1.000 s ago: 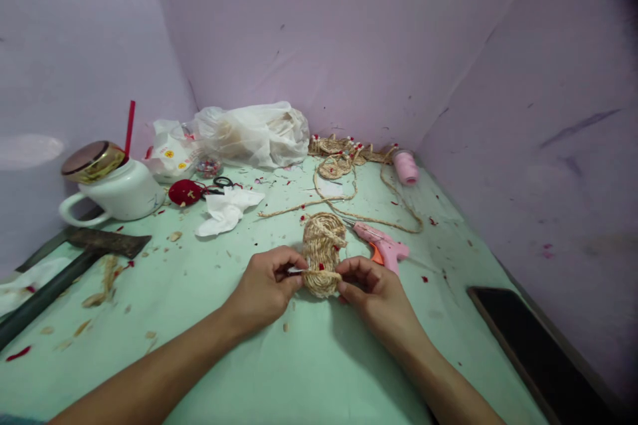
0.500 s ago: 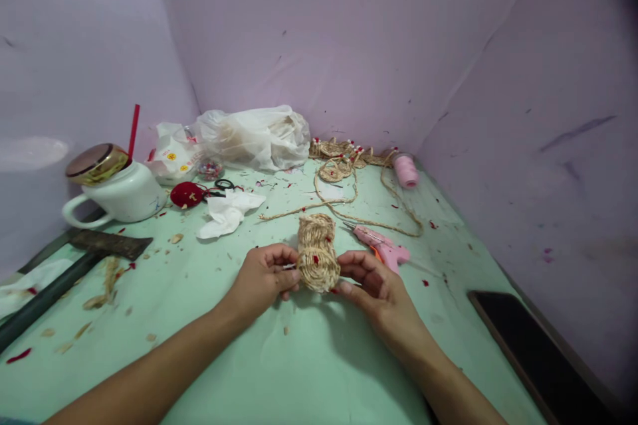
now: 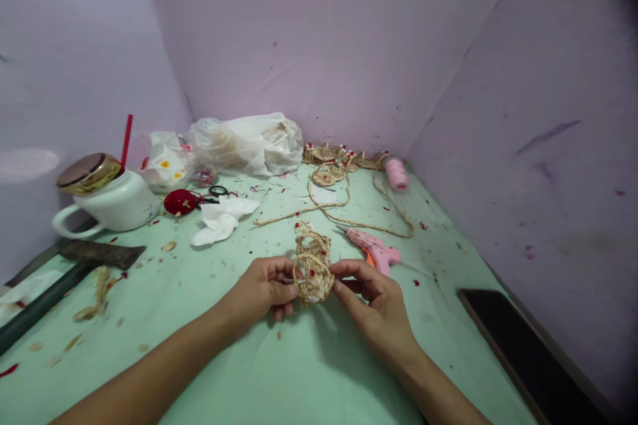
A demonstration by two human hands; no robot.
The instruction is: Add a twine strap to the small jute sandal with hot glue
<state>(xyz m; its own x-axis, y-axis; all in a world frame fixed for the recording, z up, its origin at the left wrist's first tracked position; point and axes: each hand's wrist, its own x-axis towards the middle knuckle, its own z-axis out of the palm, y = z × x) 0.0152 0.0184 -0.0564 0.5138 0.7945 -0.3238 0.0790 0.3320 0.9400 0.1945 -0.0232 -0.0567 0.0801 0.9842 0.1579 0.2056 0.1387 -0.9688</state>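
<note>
A small slipper-shaped piece of coiled jute rope (image 3: 319,292) with red bits on it is held up between my hands, with a rope strap arching over its near end. My left hand (image 3: 264,287) pinches its left edge between thumb and fingers; something thin and white shows at those fingertips. On the other side, the thumb and forefinger of my right hand (image 3: 377,297) close on its right edge by the strap. Just beyond my right hand lies a pink glue gun (image 3: 375,246) with an orange trigger.
Loose jute cord (image 3: 343,218) and decorated rope pieces (image 3: 326,154) lie at the back, beside a pink thread spool (image 3: 397,174). On the left are a hammer (image 3: 102,254), a white mug (image 3: 117,202), a red pincushion (image 3: 180,202) and tissue (image 3: 224,219). A dark phone (image 3: 523,345) lies right.
The slipper-shaped piece first tipped with its coiled underside showing, then tilted back so the strap and inside show. Both hands kept their hold on its edges. The view shifted slightly.
</note>
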